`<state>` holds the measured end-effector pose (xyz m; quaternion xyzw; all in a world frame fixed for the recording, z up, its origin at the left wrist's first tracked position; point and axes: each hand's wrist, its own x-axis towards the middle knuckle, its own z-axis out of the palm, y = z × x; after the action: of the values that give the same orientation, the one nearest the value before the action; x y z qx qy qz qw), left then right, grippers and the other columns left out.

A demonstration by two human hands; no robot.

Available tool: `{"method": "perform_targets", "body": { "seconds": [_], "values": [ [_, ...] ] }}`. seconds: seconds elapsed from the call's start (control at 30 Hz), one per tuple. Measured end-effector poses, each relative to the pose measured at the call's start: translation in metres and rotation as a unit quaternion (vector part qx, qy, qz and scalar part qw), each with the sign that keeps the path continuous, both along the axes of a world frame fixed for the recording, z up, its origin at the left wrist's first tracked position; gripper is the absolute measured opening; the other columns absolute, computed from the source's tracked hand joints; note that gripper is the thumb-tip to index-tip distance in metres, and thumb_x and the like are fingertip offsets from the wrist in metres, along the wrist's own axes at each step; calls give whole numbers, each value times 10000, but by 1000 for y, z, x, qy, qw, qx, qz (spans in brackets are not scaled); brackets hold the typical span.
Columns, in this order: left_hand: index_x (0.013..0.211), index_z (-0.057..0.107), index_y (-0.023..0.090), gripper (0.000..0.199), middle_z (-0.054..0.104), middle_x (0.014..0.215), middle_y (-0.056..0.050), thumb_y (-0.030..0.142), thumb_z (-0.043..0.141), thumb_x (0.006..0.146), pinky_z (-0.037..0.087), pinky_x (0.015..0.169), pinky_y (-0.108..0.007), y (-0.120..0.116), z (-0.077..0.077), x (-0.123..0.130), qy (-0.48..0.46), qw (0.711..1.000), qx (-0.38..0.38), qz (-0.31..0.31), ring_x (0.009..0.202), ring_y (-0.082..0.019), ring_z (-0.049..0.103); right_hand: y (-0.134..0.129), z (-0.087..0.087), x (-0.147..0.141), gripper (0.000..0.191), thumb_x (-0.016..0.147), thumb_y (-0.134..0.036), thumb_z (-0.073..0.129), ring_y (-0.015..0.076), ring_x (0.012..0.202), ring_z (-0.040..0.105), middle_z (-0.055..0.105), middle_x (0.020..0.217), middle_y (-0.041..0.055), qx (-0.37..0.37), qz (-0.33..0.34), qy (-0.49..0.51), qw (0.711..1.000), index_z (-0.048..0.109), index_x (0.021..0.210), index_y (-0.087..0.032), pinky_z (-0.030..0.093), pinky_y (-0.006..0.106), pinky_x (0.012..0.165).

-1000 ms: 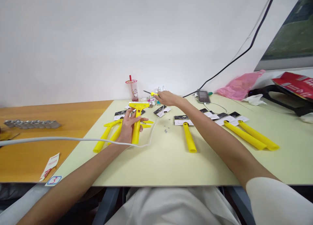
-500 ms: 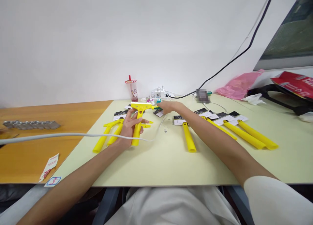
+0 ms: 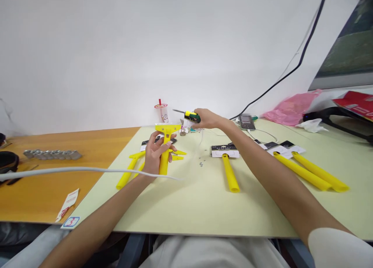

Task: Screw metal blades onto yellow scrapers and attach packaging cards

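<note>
Right hand point(image 3: 208, 118) has risen off the scraper head and now pinches a green-and-yellow screwdriver point(image 3: 192, 117) in the air, shaft pointing left. Left hand point(image 3: 155, 155) clamps a yellow scraper point(image 3: 164, 163) upright by its handle, above the pale green tabletop point(image 3: 204, 213). Hands apart, not touching. Small screws point(image 3: 201, 164) lie right of the scraper; a loose yellow handle point(image 3: 230, 174) ends at a black-and-white card point(image 3: 225, 151).

From my station I read one legible mark: a red "3" on a small blue-edged sticker point(image 3: 70, 222) at the front corner of the board point(image 3: 204, 213). Print on the slip point(image 3: 67, 205), the cards point(image 3: 225, 151) and the red package point(image 3: 354, 110) is too small to read.
</note>
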<state>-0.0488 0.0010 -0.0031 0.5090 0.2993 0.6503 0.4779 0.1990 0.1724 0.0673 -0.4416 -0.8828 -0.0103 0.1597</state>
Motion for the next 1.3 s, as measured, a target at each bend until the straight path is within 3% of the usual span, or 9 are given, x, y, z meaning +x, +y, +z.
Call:
{"method": "perform_targets", "body": {
  "seconds": [0.1,0.27,0.47,0.57,0.67,0.8,0.97,1.13,1.3],
  "values": [
    [1315,575,279,658,803,1265,-95,276,955,778,516,455,-215,3,17,-3,-1,999,21,30,728,-157,737,-12,27,10,367,914,-452,825,253,884,610,729,1065,106,41,9,121,992,584,1035,-203,393,345,722],
    [1285,628,264,536,807,1311,-107,311,919,837,538,499,-222,16,51,3,19,997,59,40,793,-170,771,-43,69,32,341,853,-370,859,247,873,585,697,996,65,81,57,251,963,587,991,-219,416,366,745],
    [1176,657,263,432,803,1361,-104,401,923,864,618,628,-269,52,106,37,28,991,128,34,1007,-234,807,-84,100,61,354,860,-445,877,242,810,563,674,906,45,58,99,221,968,627,997,-234,402,368,697],
    [1216,645,301,423,792,1415,-65,442,902,912,680,856,-346,72,132,56,9,986,162,42,1234,-289,776,-97,108,70,345,846,-429,898,218,767,546,657,857,32,58,95,189,976,629,939,-234,359,348,655],
    [1321,614,331,448,751,1499,-50,474,856,972,644,1070,-419,85,149,71,-27,980,193,46,1402,-310,709,-106,112,74,372,826,-427,928,190,726,517,617,803,13,62,88,169,980,616,883,-233,320,338,635],
    [1285,619,314,347,729,1534,-66,411,819,1017,567,1211,-436,91,156,80,-59,976,207,41,1490,-302,651,-117,115,72,441,813,-515,950,179,720,503,568,765,-5,51,100,161,981,613,870,-235,291,337,632],
    [1173,656,227,137,776,1394,-87,205,732,1060,489,1290,-512,92,155,76,-50,978,204,-13,1500,-315,649,-127,115,67,536,791,-634,950,169,699,468,526,734,-17,31,94,138,986,594,825,-235,269,340,641],
    [1173,696,195,159,773,1405,-122,224,777,1038,432,1339,-535,89,158,67,-23,978,207,-32,1550,-352,600,-133,115,60,589,813,-662,923,158,676,404,475,705,-30,23,80,111,990,520,775,-234,253,351,638],
    [1243,684,187,145,761,1409,-122,247,681,1112,449,1314,-555,84,162,69,-31,972,229,-54,1553,-361,591,-138,114,47,543,847,-565,912,156,682,382,447,695,-41,20,75,88,993,494,757,-231,248,353,654]
  ]
}}
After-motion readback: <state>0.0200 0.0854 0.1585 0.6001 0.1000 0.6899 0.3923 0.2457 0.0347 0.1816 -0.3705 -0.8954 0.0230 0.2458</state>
